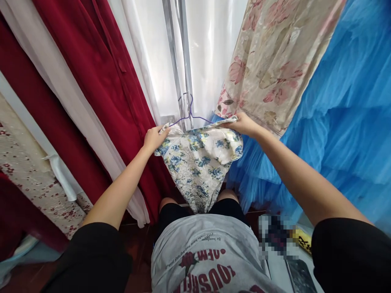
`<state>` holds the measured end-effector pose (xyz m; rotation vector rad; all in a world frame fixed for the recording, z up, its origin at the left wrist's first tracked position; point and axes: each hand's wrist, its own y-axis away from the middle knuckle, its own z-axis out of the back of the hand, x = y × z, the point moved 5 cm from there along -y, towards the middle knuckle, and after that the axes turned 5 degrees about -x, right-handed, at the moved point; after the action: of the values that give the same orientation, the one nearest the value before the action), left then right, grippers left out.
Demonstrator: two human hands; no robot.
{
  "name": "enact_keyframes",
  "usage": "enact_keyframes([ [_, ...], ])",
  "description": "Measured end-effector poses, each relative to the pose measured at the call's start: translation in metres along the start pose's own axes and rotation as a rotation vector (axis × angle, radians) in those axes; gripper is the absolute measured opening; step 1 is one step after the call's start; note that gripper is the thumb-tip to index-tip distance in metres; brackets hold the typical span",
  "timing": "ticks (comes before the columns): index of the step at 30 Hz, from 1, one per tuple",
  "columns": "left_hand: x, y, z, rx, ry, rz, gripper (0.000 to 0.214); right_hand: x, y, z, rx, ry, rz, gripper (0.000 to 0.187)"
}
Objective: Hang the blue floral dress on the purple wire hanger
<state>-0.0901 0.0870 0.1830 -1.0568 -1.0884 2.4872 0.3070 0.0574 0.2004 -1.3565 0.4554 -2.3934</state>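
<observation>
A white garment with blue flowers (198, 162) hangs on a thin purple wire hanger (190, 116) in front of me. My left hand (154, 137) is closed on the garment's left shoulder. My right hand (241, 123) is closed on its right shoulder, fingers curled over the fabric edge. The hanger's hook rises between my hands toward a grey vertical pole (179, 61). The cloth droops to a point above my knees.
A dark red garment (97, 81) and white sheer fabric (55, 101) hang on the left. A beige dress with pink flowers (275, 61) and a blue tulle dress (345, 134) hang on the right. A white curtain (210, 49) is behind. A phone (301, 276) lies at lower right.
</observation>
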Motion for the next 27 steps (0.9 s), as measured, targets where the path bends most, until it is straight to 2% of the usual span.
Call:
enact_keyframes([
  [4,0.046,0.009,0.003,0.007,0.413,0.164,0.044,-0.014,0.006,-0.017,0.306,-0.466,-0.3,0.031],
  [7,0.066,0.018,0.008,-0.035,0.51,0.2,0.042,-0.033,0.01,-0.038,0.331,-0.649,-0.433,0.029],
  [11,0.075,0.022,0.018,-0.09,0.609,0.229,0.041,-0.051,0.015,-0.055,0.354,-0.787,-0.447,0.031],
  [15,0.074,0.024,0.016,-0.098,0.688,0.262,0.038,-0.063,0.019,-0.043,0.331,-0.759,-0.427,0.027],
  [18,0.072,0.029,0.01,-0.179,0.745,0.285,0.035,-0.067,0.021,-0.033,0.314,-0.657,-0.44,0.026],
  [22,0.068,0.032,0.007,-0.306,0.74,0.281,0.035,-0.065,0.022,-0.029,0.401,-0.487,-0.474,0.029],
  [27,0.065,0.031,0.012,-0.332,0.739,0.247,0.038,-0.057,0.024,-0.026,0.452,-0.429,-0.442,0.037],
])
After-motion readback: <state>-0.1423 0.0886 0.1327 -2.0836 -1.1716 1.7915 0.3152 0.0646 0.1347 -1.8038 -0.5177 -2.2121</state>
